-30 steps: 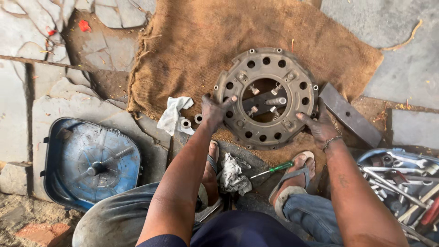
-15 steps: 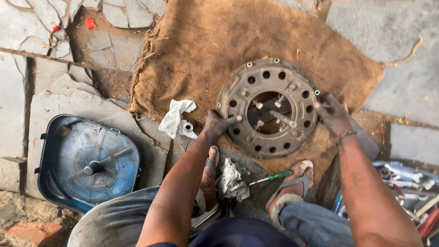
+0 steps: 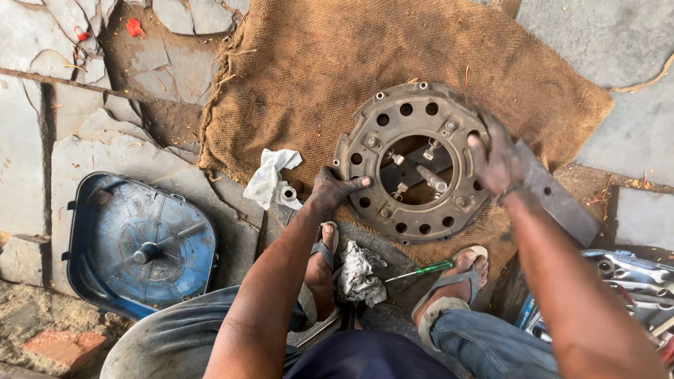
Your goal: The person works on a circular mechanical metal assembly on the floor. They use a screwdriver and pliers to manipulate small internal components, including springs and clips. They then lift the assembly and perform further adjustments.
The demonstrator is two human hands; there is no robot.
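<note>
A round rusty metal clutch cover (image 3: 393, 116) with several holes lies on a brown burlap sack (image 3: 337, 63). My left hand (image 3: 333, 189) grips its lower left rim, thumb on top. My right hand (image 3: 495, 158) clasps the right rim. Inside the central opening sit bolts and levers (image 3: 421, 172). A flat grey metal bar (image 3: 554, 200) lies under my right wrist, beside the cover.
A white rag (image 3: 270, 175) and a small metal ring (image 3: 288, 193) lie left of the cover. A blue plastic housing (image 3: 137, 242) rests at lower left. A green-handled screwdriver (image 3: 421, 270) and crumpled rag (image 3: 358, 274) lie between my sandalled feet. Wrenches (image 3: 632, 281) fill a tray at right.
Both hands have turned the cover on the sack, and my right hand has slid further up its right rim. The view has shifted slightly.
</note>
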